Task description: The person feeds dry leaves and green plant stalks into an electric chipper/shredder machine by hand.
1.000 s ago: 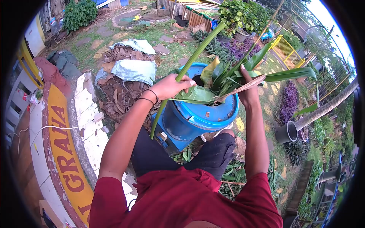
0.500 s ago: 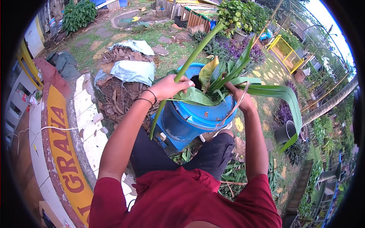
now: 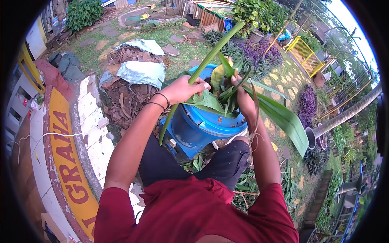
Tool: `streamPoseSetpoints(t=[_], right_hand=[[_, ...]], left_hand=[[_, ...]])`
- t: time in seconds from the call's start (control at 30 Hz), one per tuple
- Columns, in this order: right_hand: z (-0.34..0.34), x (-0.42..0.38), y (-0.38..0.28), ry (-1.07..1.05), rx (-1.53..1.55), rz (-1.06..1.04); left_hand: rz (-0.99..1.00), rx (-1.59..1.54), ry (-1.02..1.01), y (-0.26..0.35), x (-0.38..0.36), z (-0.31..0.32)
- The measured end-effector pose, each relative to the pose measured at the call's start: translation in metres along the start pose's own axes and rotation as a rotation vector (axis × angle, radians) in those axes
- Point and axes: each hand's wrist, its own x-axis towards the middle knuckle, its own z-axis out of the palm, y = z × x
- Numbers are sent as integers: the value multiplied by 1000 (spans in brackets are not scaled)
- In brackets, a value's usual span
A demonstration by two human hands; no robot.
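Observation:
My left hand [image 3: 183, 90] is closed around a long, thick green stalk [image 3: 216, 47], which slants from lower left to upper right. A broad green leaf [image 3: 204, 100] hangs under its fingers. My right hand [image 3: 245, 100] grips a bunch of long strap-like leaves [image 3: 283, 121]; they droop over the wrist to the right, and a dry brown strand [image 3: 254, 135] dangles beside the forearm. Between the hands a yellowing leaf [image 3: 217, 77] stands up. Below both hands is a blue plastic barrel [image 3: 198, 131], its top opening partly hidden by leaves.
Left of the barrel are sacks [image 3: 144, 73] of dry leaves and a white-tiled ledge [image 3: 95, 133] with a cable. Cut leaves [image 3: 251, 182] lie on the ground by my right knee. Purple plants [image 3: 263, 54], a grey pot [image 3: 311, 137] and a yellow gate [image 3: 304, 56] stand further right.
My right hand has risen slightly and turned upright with its leaves, whose long ends swung downward. The stalk in my left hand tilts a little further right.

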Motion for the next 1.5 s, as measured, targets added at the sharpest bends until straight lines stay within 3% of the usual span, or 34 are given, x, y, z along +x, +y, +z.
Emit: streamPoseSetpoints(t=[0.07, 0.13, 0.17, 0.2, 0.27, 0.3, 0.37, 0.4, 0.47, 0.7, 0.83, 0.9, 0.97, 1.03, 1.13, 1.17, 1.23, 1.27, 1.4, 1.5], right_hand=[[18, 12, 23, -80, -206, -25], [33, 7, 23, -202, 44, 19], [35, 17, 21, -305, -197, -65], [32, 12, 15, -384, -73, -35], [28, 21, 37, -453, -397, -319], [25, 5, -15, -503, -556, -136], [23, 8, -19, -535, -644, -89], [20, 4, -21, -534, -644, -86], [12, -4, -28, -452, -671, -284], [-9, -17, -75, -384, -702, -273], [-25, -6, -63, -370, -585, -409], [-30, -10, -68, -400, -446, -349], [-38, -9, -62, -443, -146, 14], [-32, -11, -42, -383, 29, 21], [-18, -10, -3, -490, -569, -167], [-3, -20, -26, -470, -731, -53], [13, -16, -19, -556, -836, -88], [16, -9, -21, -617, -842, -201], [16, 9, -30, -603, -1031, -79], [12, 5, -40, -541, -1007, -140]], left_hand=[[-17, 8, 13, 4, -3, 1], [-46, 16, 10, 12, -8, 1], [-45, 18, 10, 11, -8, 0], [-18, -9, -15, 7, -6, -1], [69, -56, -50, -18, 10, -1], [70, -56, -49, -9, 5, 0], [-39, -48, -46, 7, -4, 3], [-29, -35, -62, 3, -1, 3], [-6, -20, -67, 3, -2, 4], [30, -18, -60, 4, -4, 5], [-4, -22, -59, 6, -8, 5], [-6, 12, -54, 5, -9, 5], [-19, 22, -60, 7, -10, 4], [-32, 33, -67, 7, -11, 3], [9, -9, -88, 5, -7, 4], [9, -19, -95, 5, -7, 3], [6, -26, -105, 6, -6, 4], [11, -19, -101, 5, -6, 5], [28, -2, -101, 4, -6, 8], [32, 35, -86, 1, -5, 13]])
